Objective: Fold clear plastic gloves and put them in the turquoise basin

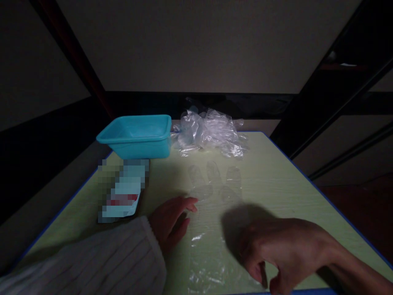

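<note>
Clear plastic gloves (207,250) lie flat on the pale table, their fingers pointing away from me and their cuff end close to the front edge. At their left side is my left hand (172,219), with thumb and fingers apart and fingertips by the plastic. My right hand (276,250) is bent over the lower right of the gloves, near the table's front edge. Its fingers curl down, and a gap shows between them and the thumb. No object can be made out in either hand.
A blue plastic basin (139,137) stands at the back left of the table (276,180). Right of it is a heap of crumpled clear plastic gloves (211,131). A flat, blurred-out item (125,190) lies left of my left hand. A wall rises behind.
</note>
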The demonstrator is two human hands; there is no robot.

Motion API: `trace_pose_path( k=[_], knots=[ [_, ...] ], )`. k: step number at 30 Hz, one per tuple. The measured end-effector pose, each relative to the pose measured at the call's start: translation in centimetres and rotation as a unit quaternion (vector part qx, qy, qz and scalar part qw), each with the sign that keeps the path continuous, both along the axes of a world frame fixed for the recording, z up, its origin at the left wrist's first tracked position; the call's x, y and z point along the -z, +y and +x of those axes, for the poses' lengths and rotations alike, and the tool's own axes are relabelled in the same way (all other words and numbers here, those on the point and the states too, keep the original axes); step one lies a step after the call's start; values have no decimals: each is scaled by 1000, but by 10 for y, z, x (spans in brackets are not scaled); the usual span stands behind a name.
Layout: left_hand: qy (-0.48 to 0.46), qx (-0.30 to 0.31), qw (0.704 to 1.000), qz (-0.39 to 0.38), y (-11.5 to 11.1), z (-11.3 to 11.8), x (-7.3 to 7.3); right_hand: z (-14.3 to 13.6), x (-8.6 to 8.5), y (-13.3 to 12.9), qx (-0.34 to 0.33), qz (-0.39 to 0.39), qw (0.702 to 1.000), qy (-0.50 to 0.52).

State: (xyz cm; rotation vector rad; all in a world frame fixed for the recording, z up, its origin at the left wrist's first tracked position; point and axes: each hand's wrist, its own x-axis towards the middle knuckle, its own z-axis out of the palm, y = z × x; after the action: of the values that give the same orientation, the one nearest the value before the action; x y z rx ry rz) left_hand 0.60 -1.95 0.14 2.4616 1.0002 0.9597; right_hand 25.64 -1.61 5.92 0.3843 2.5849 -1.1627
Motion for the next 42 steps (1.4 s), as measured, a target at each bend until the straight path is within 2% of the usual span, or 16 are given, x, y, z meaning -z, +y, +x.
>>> trace_pose_path(
  k=[6,16,22,28,30,34,36,42],
  knots=[
    [11,0,1000,-5,1,0,0,1,8,0,2,3,999,33],
    [6,8,1000,-12,0,0,-2,-3,9,-1,11,10,999,39],
    [18,13,1000,-16,1,-1,-3,0,9,3,28,-56,997,51],
    [23,10,1000,-14,-6,0,-1,8,-7,11,92,-123,983,103],
    [20,30,999,-9,-9,1,-2,11,-10,14,113,-119,976,144],
    [-5,130,991,9,-13,3,-5,18,-13,21,171,-97,956,220],
    [-14,159,987,24,-11,4,-5,20,-14,25,186,-87,946,249],
    [37,134,986,95,-3,2,-3,22,-15,28,191,-85,942,264]
  ],
)
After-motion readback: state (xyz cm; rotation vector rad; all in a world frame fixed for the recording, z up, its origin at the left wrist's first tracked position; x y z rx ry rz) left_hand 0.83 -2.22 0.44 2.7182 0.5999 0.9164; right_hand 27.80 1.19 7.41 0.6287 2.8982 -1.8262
